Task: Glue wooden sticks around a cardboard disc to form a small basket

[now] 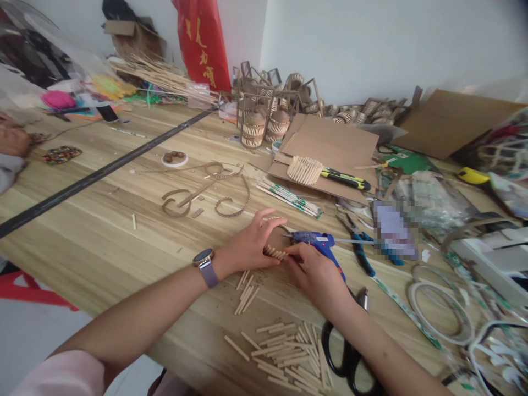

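Observation:
My left hand (247,243), with a watch on the wrist, is curled around a small round brown piece (277,236) edged with short wooden sticks. At the near right side of that rim, my right hand (313,272) has its thumb and fingers pinched together at a short stick (282,254). A blue glue gun (325,242) lies just beyond my right hand, its nozzle pointing left toward the round piece. Nearer to me is a pile of short wooden sticks (284,355), with several more sticks (247,296) below my left hand.
Black-handled scissors (348,357) lie partly under my right forearm. Pliers (358,247) and tape rolls (437,324) are on the right. Beyond are cardboard sheets (325,148), a yellow-black cutter (346,179) and small stick-sided baskets (253,126). Another person's hand (12,137) shows far left.

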Motion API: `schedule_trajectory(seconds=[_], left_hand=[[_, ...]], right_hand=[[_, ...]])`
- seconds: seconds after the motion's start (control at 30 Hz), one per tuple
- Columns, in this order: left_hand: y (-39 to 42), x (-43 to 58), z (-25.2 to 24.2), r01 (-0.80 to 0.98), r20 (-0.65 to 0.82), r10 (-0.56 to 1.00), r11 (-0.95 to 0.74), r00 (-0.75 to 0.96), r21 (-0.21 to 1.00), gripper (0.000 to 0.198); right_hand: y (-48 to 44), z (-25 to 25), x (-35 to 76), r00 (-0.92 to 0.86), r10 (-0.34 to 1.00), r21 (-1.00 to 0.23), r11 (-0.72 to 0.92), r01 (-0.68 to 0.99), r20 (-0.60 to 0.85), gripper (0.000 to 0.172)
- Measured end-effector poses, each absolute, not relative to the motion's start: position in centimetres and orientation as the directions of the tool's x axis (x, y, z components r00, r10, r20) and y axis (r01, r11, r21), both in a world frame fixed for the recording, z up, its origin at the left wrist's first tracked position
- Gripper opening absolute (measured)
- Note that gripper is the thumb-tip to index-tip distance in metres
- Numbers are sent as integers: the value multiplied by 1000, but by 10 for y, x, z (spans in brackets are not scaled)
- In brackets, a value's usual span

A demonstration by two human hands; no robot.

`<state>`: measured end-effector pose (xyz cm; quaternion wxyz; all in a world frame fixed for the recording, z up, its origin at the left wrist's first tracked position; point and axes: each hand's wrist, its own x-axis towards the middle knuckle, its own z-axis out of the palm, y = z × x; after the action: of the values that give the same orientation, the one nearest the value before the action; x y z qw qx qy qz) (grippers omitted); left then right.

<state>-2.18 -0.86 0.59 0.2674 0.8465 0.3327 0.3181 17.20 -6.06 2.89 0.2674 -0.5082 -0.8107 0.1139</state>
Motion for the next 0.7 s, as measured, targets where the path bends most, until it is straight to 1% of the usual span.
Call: schedule_trajectory(seconds=[0.43, 0.7], left_hand=[[-9, -22, 6, 385, 381, 716, -659, 585, 647, 89], [-9, -21, 4, 360, 385, 726, -641, 569, 677, 87]], right_hand=[[-61, 26, 174, -350, 891, -451, 450, 771, 289, 9], [-60, 25, 174, -365, 880, -426, 468, 775, 303, 11]])
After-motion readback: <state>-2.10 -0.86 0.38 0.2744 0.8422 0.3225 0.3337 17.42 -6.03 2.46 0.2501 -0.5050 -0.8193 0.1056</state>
